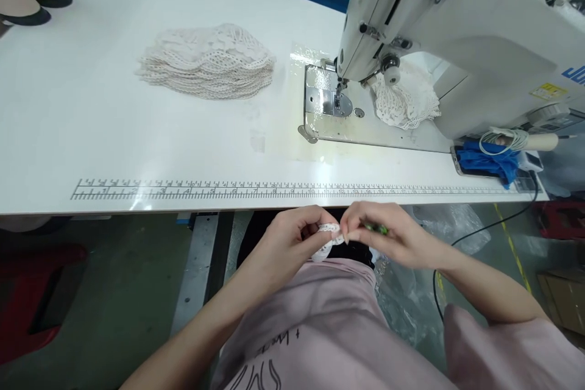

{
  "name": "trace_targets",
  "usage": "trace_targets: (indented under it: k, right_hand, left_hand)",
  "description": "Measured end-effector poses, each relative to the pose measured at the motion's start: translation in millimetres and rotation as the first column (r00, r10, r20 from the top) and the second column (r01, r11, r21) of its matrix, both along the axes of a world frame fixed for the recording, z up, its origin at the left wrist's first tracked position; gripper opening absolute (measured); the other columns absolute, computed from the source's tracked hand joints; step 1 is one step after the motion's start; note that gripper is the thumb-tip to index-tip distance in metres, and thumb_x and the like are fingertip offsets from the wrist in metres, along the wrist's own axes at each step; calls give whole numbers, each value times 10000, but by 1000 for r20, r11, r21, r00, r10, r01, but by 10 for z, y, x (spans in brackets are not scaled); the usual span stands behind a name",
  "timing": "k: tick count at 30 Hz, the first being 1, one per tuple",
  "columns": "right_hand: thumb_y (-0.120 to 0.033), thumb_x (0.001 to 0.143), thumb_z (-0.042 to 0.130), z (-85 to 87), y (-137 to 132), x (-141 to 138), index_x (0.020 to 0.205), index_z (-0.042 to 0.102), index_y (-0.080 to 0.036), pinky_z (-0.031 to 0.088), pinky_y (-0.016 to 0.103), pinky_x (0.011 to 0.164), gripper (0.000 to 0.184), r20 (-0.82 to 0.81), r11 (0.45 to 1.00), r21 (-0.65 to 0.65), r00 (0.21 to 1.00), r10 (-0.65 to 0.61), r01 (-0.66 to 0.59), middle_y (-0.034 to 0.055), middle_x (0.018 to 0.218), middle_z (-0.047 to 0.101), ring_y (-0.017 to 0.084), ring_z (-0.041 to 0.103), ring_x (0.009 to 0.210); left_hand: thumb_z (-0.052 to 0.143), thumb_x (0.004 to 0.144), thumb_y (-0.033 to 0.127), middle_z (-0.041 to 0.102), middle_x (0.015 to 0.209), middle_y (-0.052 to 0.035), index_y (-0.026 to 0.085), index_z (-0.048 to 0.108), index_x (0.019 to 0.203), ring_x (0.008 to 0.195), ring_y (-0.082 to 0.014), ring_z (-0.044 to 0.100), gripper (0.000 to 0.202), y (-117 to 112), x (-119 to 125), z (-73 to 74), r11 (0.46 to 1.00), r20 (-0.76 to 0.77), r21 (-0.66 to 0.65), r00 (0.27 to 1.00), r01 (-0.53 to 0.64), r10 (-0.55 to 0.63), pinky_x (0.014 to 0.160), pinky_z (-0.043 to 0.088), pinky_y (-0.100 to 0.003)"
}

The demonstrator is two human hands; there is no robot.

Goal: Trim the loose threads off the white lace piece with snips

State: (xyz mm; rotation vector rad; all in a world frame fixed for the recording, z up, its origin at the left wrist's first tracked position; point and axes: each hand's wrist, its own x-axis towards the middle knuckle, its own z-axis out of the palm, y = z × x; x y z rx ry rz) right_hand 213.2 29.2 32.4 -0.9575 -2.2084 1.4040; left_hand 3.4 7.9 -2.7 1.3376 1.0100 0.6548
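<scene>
"White lace piece (323,251): where do you have it?"

"Just off the front edge of the table (114,134), above my lap, between my 2 hands. A loop of it hangs below my fingers, close to my pink shirt (338,329)."

"How is each hand placed?"

"My left hand (299,234) grasps the lace, thumb against curled fingers. My right hand (393,233) meets it at the other end, thumb and forefinger pinched together there. Tucked in that same hand is a green object (382,230); my fingers hide most of it, so I cannot tell what it is."

"What is on the tabletop?"

"Left of the sewing machine (493,24) lies a thick stack of cream lace pieces (208,67), their scalloped edges layered. A smaller lace pile (404,97) sits under the machine's arm, to the right of the presser foot (338,100). Along the front edge, near my hands, runs a printed ruler scale (274,190)."

"And over at the right end?"

"A blue cloth (489,161) lies bunched on a phone (456,161), with a coil of pale cord (507,139) beside it. A black cable (493,224) drops over the edge there, past clear plastic sheeting (452,225) below the table. Farther right, on the floor, I see a cardboard box (564,298)."
</scene>
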Motion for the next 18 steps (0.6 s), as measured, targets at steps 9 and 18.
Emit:
trace_targets:
  k: [9, 18]
  right_hand:
    - [-266, 983, 497, 103, 5, 32, 926, 579, -174, 426, 214, 657, 136, 36, 995, -95, 998, 44, -41, 23, 880, 637, 97, 564, 754]
    - [-289, 931, 590, 54, 73, 60, 877, 588, -181, 446, 250, 580, 121, -176, 961, -175, 953, -247, 216, 11, 836, 631, 62, 472, 528]
  left_hand:
    - [562, 892, 357, 631, 725, 16, 206, 685, 781, 649, -111, 509, 224, -5, -16, 20, 999, -37, 28, 999, 32, -31, 574, 355, -226]
    - [612, 866, 384, 538, 632, 23, 170, 662, 738, 549, -81, 401, 254, 59, 0, 42, 990, 145, -141, 989, -18, 39, 510, 325, -214]
